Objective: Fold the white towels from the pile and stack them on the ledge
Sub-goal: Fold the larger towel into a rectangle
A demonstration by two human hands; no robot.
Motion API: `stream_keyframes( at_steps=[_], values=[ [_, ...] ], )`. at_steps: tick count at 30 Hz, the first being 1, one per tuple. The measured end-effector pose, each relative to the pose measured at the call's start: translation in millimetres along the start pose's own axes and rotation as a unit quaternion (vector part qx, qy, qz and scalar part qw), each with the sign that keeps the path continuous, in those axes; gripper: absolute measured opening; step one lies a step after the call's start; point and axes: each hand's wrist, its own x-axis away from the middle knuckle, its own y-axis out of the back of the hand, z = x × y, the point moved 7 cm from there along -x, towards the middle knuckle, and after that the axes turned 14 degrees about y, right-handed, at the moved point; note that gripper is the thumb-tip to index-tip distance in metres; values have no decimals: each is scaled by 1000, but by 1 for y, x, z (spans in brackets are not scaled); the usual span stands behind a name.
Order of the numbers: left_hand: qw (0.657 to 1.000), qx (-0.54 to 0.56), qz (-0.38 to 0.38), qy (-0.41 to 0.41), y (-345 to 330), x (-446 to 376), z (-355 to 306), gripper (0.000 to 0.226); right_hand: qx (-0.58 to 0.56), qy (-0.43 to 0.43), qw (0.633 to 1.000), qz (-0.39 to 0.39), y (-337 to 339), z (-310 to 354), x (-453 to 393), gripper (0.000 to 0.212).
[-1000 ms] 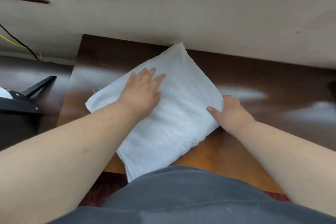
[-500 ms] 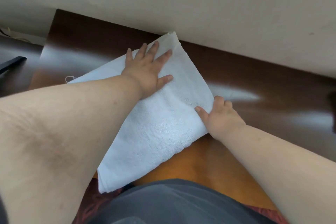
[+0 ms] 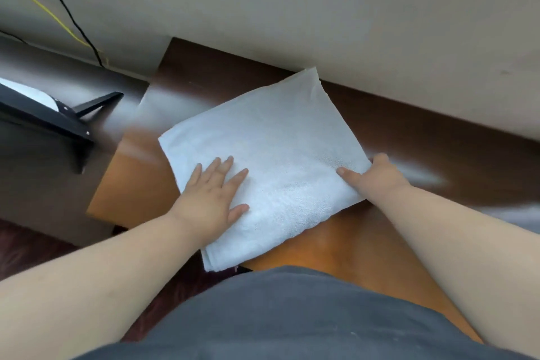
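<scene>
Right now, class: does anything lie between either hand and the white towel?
Nothing visible does. The left hand lies flat on the towel, and the right hand grips its right edge on the wooden top.

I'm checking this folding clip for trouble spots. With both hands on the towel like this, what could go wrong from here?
1. The white towel overhangs the near edge of the wooden table at its lower corner; it might slide off if released.
2. The right hand grips only one edge, and the left hand just presses flat, so a pull could skew the layers.
3. The far corner touches the wall, which may bunch it.
</scene>
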Motion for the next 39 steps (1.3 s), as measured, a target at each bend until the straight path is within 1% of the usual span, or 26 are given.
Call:
stream_keyframes(
  at_steps=[2, 3, 4, 6, 7, 10, 12, 14, 16, 19, 21, 23, 26, 28, 30, 31, 32, 33, 34, 35, 36, 37, 39],
  values=[
    [995, 3, 31, -95, -11, 33, -32, 88, -18, -9, 1000, 10, 7, 0, 6, 86],
    [990, -24, 58, -130, -21, 47, -44, 91, -20, -13, 1000, 16, 8, 0, 10, 84],
    [985, -62, 75, -144, -31, 55, -48, 92, -25, -19, 999, 21, 9, -2, 15, 80],
    [978, -133, 74, -141, -39, 60, -42, 94, -54, -37, 997, 32, 5, -9, 27, 71],
    [975, -162, 68, -134, -39, 60, -37, 97, -88, -48, 994, 34, 2, -14, 35, 69],
    [970, -206, 58, -117, -30, 60, -34, 100, -244, -81, 966, 32, -11, -36, 53, 63],
    [969, -220, 48, -99, -22, 55, -44, 98, -303, -92, 948, 23, -14, -54, 65, 57],
    [971, -226, 36, -68, -13, 48, -47, 96, -334, -104, 937, 10, -17, -72, 74, 52],
    [975, -213, 29, -46, -10, 44, -63, 98, -357, -113, 927, 4, -13, -100, 85, 46],
    [976, -210, 7, -59, -12, 44, -94, 95, -388, -121, 914, -17, -11, -141, 102, 45],
    [976, -205, -7, -70, -16, 48, -111, 91, -382, -116, 916, -39, -11, -161, 112, 49],
    [976, -204, -7, -74, -22, 55, -120, 91, -346, -111, 930, -47, -12, -177, 125, 60],
    [980, -184, 15, -70, -29, 68, -117, 96, -226, -73, 971, -4, -18, -188, 140, 81],
    [991, -118, 31, -57, -24, 71, -111, 94, -160, -15, 987, 1, -14, -191, 143, 90],
    [999, -22, 37, -28, -10, 68, -103, 83, -84, 81, 993, -32, 3, -184, 148, 91],
    [999, 9, 35, -20, -3, 66, -99, 77, -16, 146, 987, -58, 12, -179, 152, 92],
    [999, 27, 36, -17, 3, 63, -97, 71, 73, 216, 971, -69, 17, -172, 156, 96],
    [998, 41, 41, -14, 7, 61, -95, 68, 164, 279, 945, -57, 16, -164, 161, 103],
    [997, 55, 47, -10, 10, 58, -93, 66, 239, 327, 914, -24, 8, -160, 164, 108],
    [996, 65, 53, -8, 11, 56, -91, 65, 290, 350, 891, 17, -2, -159, 166, 109],
    [996, 71, 60, -7, 12, 55, -90, 65, 322, 349, 879, 50, -10, -161, 166, 106],
    [995, 74, 66, -7, 12, 54, -90, 65, 338, 337, 877, 64, -16, -164, 165, 101],
    [994, 81, 70, -11, 10, 54, -90, 65, 344, 320, 882, 42, -17, -165, 164, 90]
  ],
)
